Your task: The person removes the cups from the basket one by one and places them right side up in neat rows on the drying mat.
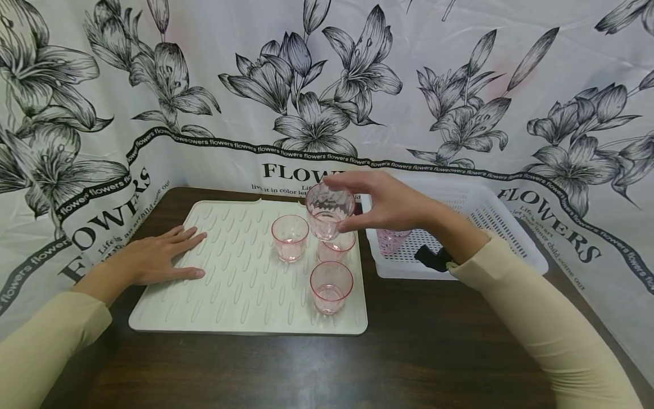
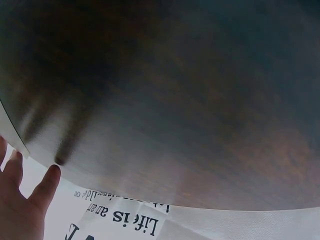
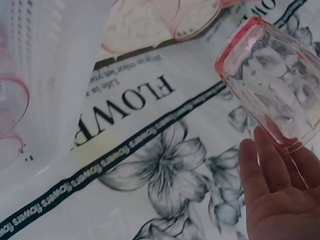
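My right hand [image 1: 393, 201] pinches a clear drinking glass with a pink rim [image 1: 329, 213] between thumb and fingers, above the right part of a cream ridged mat [image 1: 230, 289]. In the right wrist view, the fingers touch the side of the tilted glass [image 3: 280, 82]. Beneath it on the mat stands a similar glass [image 1: 337, 248], partly hidden by the held one. Another glass [image 1: 289, 238] stands to its left, and one more [image 1: 331, 288] nearer the front. My left hand [image 1: 158, 258] rests with fingers spread on the mat's left edge.
A white perforated plastic basket [image 1: 503, 227] stands right of the mat, with at least one pink glass [image 1: 393, 241] inside. A black strap [image 1: 433, 258] sits at the right wrist. Dark wooden tabletop [image 1: 255, 369] lies in front; flower-printed cloth [image 1: 204, 165] rises behind and beside.
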Motion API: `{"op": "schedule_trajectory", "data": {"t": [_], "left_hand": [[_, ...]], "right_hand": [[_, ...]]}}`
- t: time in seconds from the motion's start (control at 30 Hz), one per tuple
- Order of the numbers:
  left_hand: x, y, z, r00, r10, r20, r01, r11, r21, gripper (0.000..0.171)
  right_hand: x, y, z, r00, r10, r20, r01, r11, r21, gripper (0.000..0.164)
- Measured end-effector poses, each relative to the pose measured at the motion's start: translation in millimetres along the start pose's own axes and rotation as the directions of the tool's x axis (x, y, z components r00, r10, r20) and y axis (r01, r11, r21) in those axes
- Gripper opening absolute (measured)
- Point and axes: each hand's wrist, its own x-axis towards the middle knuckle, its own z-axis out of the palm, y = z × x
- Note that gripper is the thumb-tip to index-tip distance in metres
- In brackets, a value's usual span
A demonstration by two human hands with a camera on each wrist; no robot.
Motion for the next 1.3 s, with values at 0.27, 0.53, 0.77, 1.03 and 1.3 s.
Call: {"op": "schedule_trajectory", "data": {"t": [0.27,0.53,0.77,1.03,1.3], "left_hand": [[0.5,-1.0,0.8,1.0,0.004,-0.005,-0.004,1.0,0.009,0.097],[0.7,-1.2,1.5,1.0,0.004,-0.005,-0.004,1.0,0.011,0.097],[0.4,-0.2,0.7,1.0,0.007,-0.008,-0.007,1.0,0.005,0.097],[0.7,-0.2,0.5,1.0,0.007,-0.005,-0.007,1.0,0.001,0.097],[0.8,-0.2,0.1,1.0,0.002,0.002,-0.002,1.0,0.002,0.098]], "right_hand": [[15.0,-13.4,28.2,0.993,-0.063,0.104,0.062,0.998,0.014,0.081],[30.3,-22.3,53.5,0.98,-0.112,0.165,0.114,0.994,0.002,0.079],[38.6,-26.3,77.7,0.967,-0.107,0.232,0.114,0.993,-0.016,0.078],[42.6,-24.6,103.0,0.947,-0.114,0.302,0.122,0.992,-0.009,0.077],[43.9,-24.2,115.7,0.932,-0.086,0.352,0.108,0.993,-0.042,0.076]]}}
